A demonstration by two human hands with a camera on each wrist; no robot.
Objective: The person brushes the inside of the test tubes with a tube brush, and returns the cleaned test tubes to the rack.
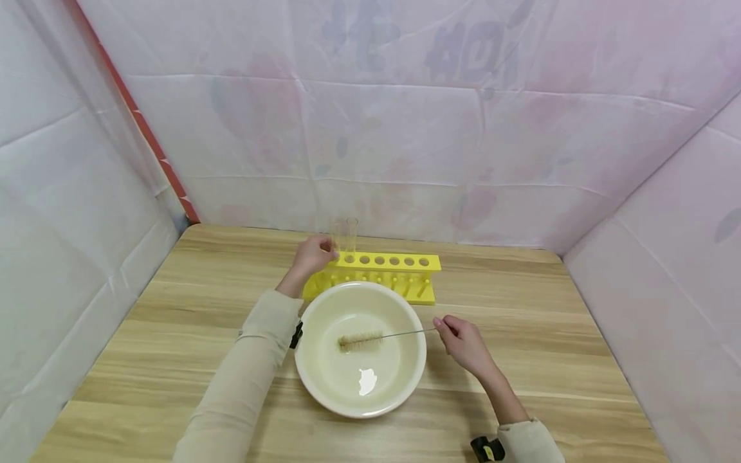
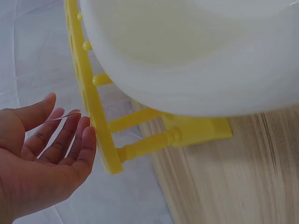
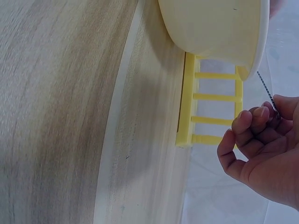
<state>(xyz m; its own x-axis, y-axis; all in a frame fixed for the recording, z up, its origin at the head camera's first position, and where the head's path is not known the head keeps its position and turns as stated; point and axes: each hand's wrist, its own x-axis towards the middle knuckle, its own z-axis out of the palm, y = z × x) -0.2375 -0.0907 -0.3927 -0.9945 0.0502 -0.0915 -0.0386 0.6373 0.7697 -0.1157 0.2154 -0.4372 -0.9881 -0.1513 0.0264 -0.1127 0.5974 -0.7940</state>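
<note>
At the left end of a yellow test tube rack (image 1: 431, 262), my left hand (image 1: 314, 253) holds a clear test tube (image 1: 338, 231) between thumb and fingertips. The glass is faint, and only a thin edge of it shows by the fingers in the left wrist view. Beside it a second test tube (image 1: 352, 235) stands upright in the rack. My right hand (image 1: 463, 346) pinches the thin twisted-wire handle of a test tube brush (image 1: 361, 339). The brush's bristled head is over the inside of a cream basin (image 1: 420, 360); whether it touches the bottom I cannot tell.
The basin stands just in front of the rack and hides part of its base. Light glints off the basin's bottom. A wood-grain table (image 1: 550, 321) lies under everything, with pale fabric walls (image 1: 399, 141) at the back and both sides.
</note>
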